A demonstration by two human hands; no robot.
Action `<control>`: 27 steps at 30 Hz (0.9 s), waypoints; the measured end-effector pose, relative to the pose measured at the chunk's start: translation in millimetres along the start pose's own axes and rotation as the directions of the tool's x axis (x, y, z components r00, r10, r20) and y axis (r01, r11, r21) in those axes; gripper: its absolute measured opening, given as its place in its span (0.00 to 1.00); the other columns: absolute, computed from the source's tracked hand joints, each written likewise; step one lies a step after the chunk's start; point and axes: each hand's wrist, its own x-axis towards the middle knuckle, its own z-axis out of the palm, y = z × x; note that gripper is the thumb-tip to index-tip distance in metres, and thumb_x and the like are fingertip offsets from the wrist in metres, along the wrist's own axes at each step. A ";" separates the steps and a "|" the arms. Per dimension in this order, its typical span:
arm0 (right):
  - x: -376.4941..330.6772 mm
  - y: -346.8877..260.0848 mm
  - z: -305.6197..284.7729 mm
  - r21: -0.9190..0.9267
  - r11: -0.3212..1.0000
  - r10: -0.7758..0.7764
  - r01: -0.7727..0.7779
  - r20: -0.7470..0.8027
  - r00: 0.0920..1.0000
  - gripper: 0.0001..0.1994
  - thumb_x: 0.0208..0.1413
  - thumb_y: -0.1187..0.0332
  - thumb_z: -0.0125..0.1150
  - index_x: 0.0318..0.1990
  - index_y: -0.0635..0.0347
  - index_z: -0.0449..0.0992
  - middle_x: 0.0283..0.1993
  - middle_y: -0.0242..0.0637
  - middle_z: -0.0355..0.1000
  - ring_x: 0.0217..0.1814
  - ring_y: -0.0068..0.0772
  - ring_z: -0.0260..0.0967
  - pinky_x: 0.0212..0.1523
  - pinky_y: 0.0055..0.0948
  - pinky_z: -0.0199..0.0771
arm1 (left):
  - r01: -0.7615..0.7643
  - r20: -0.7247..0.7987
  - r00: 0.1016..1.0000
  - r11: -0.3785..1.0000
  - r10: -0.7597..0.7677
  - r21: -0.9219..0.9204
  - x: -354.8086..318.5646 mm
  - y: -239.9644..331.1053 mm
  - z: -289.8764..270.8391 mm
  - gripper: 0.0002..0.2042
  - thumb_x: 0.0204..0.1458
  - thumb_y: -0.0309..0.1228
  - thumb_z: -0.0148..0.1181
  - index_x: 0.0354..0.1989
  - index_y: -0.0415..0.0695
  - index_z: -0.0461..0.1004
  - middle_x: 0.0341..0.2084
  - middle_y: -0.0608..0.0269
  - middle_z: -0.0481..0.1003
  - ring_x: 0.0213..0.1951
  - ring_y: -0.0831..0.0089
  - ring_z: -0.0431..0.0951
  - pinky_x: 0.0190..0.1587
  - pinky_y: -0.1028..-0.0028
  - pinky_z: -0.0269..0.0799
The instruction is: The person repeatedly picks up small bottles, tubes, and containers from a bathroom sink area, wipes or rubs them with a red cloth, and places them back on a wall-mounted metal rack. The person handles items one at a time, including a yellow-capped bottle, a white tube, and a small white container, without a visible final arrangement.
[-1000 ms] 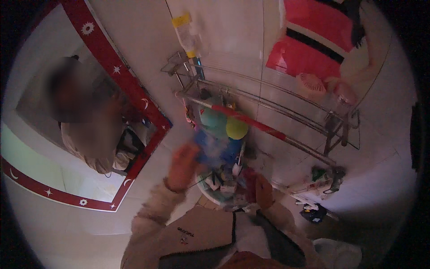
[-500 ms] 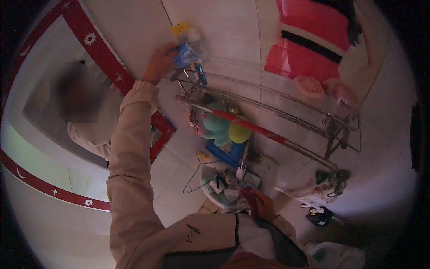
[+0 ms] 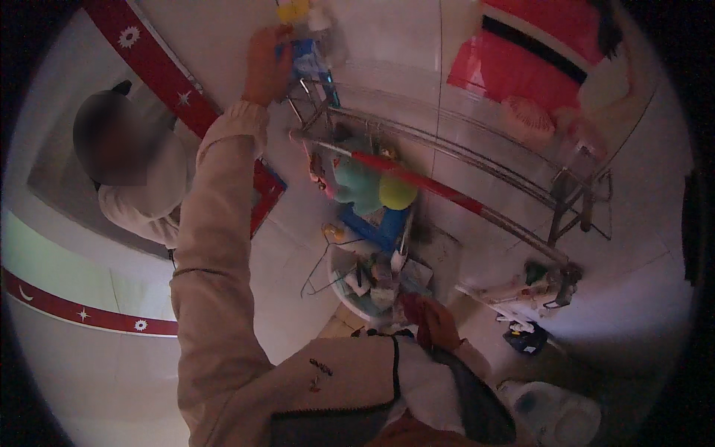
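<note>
My left hand (image 3: 264, 67) is raised high, arm stretched out, and grips a blue packet (image 3: 305, 54) at the top end of a wire wall rack (image 3: 447, 145). A bottle with a yellow cap (image 3: 292, 10) stands right above the packet. My right hand (image 3: 438, 324) is low near my chest, beside a white bowl (image 3: 344, 287) crowded with small toiletries. Its fingers are curled, but I cannot see whether they hold anything. Teal (image 3: 356, 186) and yellow (image 3: 397, 192) sponges hang under the rack.
A red-framed mirror (image 3: 160, 63) on the left wall reflects a person in a pale top. A red and white rod (image 3: 454, 197) crosses below the rack. Red cloth (image 3: 532, 63) hangs top right. A tap (image 3: 521, 287) and a white container (image 3: 555, 410) sit lower right.
My left hand has carried the blue packet from chest height up to the top of the rack. My right hand has stayed low near the bowl.
</note>
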 end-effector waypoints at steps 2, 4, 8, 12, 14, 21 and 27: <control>1.3 1.8 2.6 0.038 0.999 -0.019 0.020 -0.011 1.000 0.15 0.66 0.69 0.43 0.55 0.62 0.70 0.51 0.44 0.74 0.52 0.33 0.72 0.53 0.32 0.70 | 0.026 -0.008 1.000 0.992 -0.025 0.123 2.9 14.5 -6.2 0.15 0.53 0.24 0.54 0.50 0.38 0.70 0.46 0.45 0.71 0.49 0.51 0.72 0.53 0.62 0.67; 1.9 2.2 -1.1 -0.018 0.990 0.140 -0.139 0.022 0.990 0.15 0.67 0.68 0.42 0.56 0.62 0.70 0.51 0.44 0.74 0.53 0.32 0.71 0.54 0.31 0.70 | 0.082 -0.042 0.996 0.979 -0.075 0.185 2.1 28.1 -12.2 0.14 0.55 0.26 0.54 0.50 0.38 0.70 0.47 0.46 0.71 0.49 0.53 0.72 0.52 0.62 0.67; -2.2 14.7 -4.8 0.205 0.974 0.104 -0.093 -0.043 0.994 0.19 0.66 0.60 0.43 0.57 0.61 0.69 0.51 0.44 0.73 0.49 0.39 0.73 0.51 0.34 0.72 | 0.197 0.159 0.942 0.872 -0.295 0.447 10.7 26.7 -0.4 0.13 0.57 0.28 0.53 0.49 0.37 0.70 0.47 0.48 0.70 0.48 0.54 0.70 0.51 0.59 0.66; 0.9 -23.5 -9.1 0.875 0.417 0.336 -0.247 0.104 0.936 0.19 0.64 0.61 0.47 0.58 0.61 0.68 0.51 0.42 0.73 0.50 0.39 0.72 0.51 0.35 0.73 | 0.139 0.309 0.850 0.749 -0.426 0.648 9.8 17.2 -1.5 0.14 0.57 0.30 0.53 0.49 0.37 0.70 0.49 0.48 0.70 0.48 0.52 0.70 0.51 0.59 0.66; -9.1 -11.4 -16.6 0.936 0.273 0.402 -0.221 0.098 0.910 0.19 0.64 0.61 0.47 0.58 0.61 0.67 0.51 0.42 0.73 0.49 0.39 0.72 0.50 0.36 0.73 | 0.035 0.465 0.776 0.764 -0.427 0.644 1.7 0.2 23.5 0.14 0.58 0.31 0.52 0.50 0.38 0.70 0.48 0.52 0.71 0.47 0.55 0.71 0.50 0.60 0.67; -45.1 35.0 -25.8 0.957 0.258 0.501 -0.131 -0.016 0.865 0.18 0.63 0.62 0.49 0.57 0.60 0.67 0.49 0.42 0.72 0.47 0.39 0.72 0.48 0.37 0.75 | 0.153 -0.030 0.988 0.988 -0.153 0.011 -21.8 53.7 -29.3 0.12 0.57 0.30 0.53 0.47 0.39 0.72 0.44 0.55 0.73 0.42 0.59 0.72 0.46 0.62 0.69; -72.7 70.4 -39.8 0.790 0.580 0.555 -0.201 -0.203 0.806 0.17 0.64 0.64 0.47 0.57 0.60 0.66 0.50 0.43 0.71 0.46 0.39 0.71 0.46 0.40 0.77 | 0.120 0.145 0.988 0.814 -0.044 -0.569 -181.3 212.4 -41.3 0.12 0.51 0.26 0.56 0.45 0.41 0.74 0.42 0.53 0.75 0.44 0.55 0.74 0.45 0.61 0.71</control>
